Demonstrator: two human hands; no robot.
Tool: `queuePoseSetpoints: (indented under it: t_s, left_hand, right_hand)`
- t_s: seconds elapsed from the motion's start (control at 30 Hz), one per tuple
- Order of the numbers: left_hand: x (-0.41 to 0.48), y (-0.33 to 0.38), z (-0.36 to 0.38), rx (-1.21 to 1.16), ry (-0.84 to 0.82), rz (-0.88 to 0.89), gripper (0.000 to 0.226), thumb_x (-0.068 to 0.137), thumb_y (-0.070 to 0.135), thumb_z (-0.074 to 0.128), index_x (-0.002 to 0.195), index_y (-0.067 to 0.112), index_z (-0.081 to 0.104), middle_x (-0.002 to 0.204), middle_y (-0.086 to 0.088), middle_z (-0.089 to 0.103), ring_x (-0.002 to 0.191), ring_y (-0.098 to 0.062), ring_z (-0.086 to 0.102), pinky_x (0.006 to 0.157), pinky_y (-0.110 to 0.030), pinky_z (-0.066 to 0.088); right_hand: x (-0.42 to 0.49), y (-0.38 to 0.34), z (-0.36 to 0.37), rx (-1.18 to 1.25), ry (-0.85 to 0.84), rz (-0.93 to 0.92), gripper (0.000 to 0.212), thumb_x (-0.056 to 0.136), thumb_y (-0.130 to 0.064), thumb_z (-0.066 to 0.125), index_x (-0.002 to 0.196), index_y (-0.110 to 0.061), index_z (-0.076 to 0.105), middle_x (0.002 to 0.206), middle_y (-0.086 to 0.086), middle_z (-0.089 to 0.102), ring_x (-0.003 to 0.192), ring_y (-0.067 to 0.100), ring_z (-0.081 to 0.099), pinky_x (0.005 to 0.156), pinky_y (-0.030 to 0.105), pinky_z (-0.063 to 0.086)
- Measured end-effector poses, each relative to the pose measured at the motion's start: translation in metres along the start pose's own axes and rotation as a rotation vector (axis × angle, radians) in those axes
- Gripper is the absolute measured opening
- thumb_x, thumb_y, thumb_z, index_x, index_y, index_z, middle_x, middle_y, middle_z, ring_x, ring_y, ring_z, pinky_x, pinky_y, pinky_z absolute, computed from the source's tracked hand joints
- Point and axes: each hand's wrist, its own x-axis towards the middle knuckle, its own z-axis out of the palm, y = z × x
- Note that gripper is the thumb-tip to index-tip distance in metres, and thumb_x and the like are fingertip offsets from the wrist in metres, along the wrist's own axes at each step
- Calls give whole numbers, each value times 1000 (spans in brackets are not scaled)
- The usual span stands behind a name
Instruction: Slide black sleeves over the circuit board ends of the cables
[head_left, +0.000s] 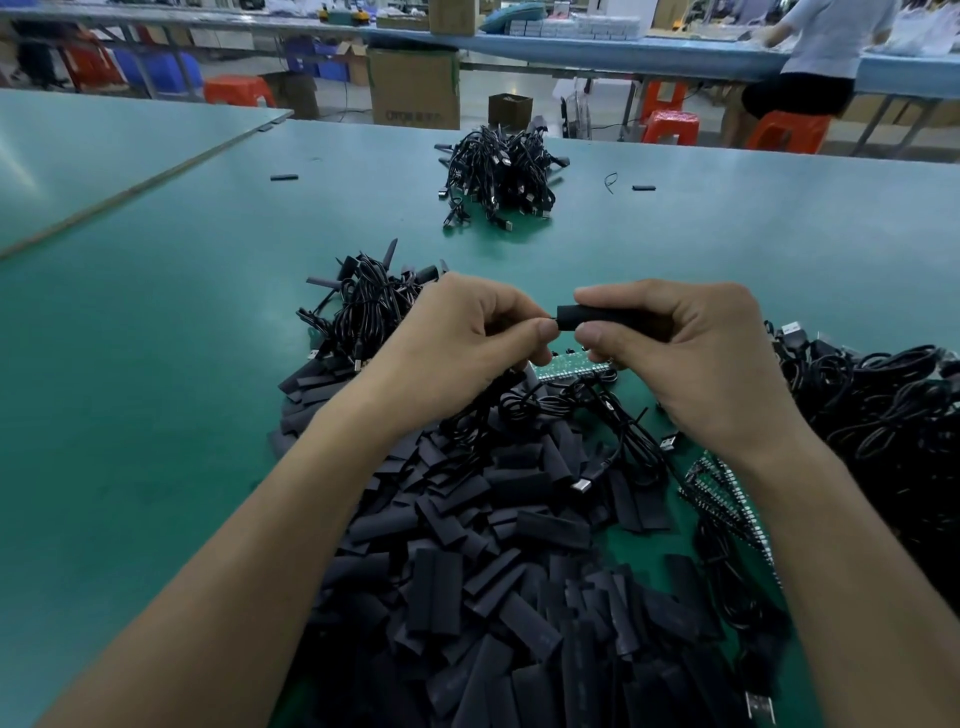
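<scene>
On my feed, right hand (691, 364) grips a black sleeve (587, 314), left hand (457, 348) pinches its end, over the sleeve pile (467, 571).

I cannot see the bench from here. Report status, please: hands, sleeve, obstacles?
Right hand grips black sleeve. Left hand pinches its left end; board end hidden. Loose sleeve pile below, nothing blocking.

Table (156, 364): smooth green mat, matt with a soft sheen. Sleeves (467, 571): flat black tubing, matt, plastic-like or rubbery, lightly creased. The held sleeve (602, 316) shows the same dull finish. Cables (498, 171): black plastic jackets, slightly glossy. Plug (583, 486): bright bare metal shell. Boards (571, 364): green, with rows of small pale shiny contacts. Boxes (414, 85): brown cardboard, matt. Stools (236, 91): orange-red moulded plastic, smooth.
</scene>
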Motion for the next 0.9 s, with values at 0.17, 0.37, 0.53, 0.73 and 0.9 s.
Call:
queuePoseSetpoints:
  t_s: [0.17, 0.37, 0.53, 0.73, 0.9]
  left_hand:
    - [0, 0, 1, -7, -11, -4, 14, 97, 23, 66, 91, 17, 76, 78, 3, 77, 80, -43, 69, 76, -60, 55]
    - [3, -5, -3, -13, 106, -24, 12, 96, 20, 66, 89, 17, 75, 75, 9, 75, 70, -16, 71, 68, -27, 59]
    - [7, -12, -7, 62, 381, -67, 19, 96, 24, 67, 78, 28, 70, 74, 17, 72, 60, -14, 67, 54, -26, 54]
    - [8, -10, -8, 60, 474, -64, 20, 95, 24, 68, 76, 29, 70, 65, 19, 70, 44, 8, 50, 46, -5, 35]
    - [9, -8, -11, 68, 543, -71, 24, 96, 25, 67, 73, 33, 67, 67, 23, 69, 51, -5, 59, 49, -9, 42]
  right_hand:
    - [-1, -1, -1, -4, 41, 8, 27, 79, -18, 83, 99, -35, 75, 87, -10, 76, 83, 13, 73, 83, 43, 60]
    - [2, 0, -5, 0, 156, 58, 25, 80, -18, 82, 92, -37, 70, 83, -12, 74, 73, 7, 70, 75, 27, 59]
    - [-1, -3, -6, -82, -94, 134, 18, 76, -23, 85, 89, -32, 77, 79, -14, 75, 73, 3, 71, 71, 16, 56]
    - [-5, -11, 16, -351, -484, 127, 20, 74, -31, 87, 93, -33, 80, 81, -13, 74, 85, 3, 64, 80, 26, 52]
    - [-9, -28, 18, -519, -517, 136, 32, 73, -47, 83, 104, -44, 74, 94, -21, 73, 96, 3, 63, 88, 35, 54]
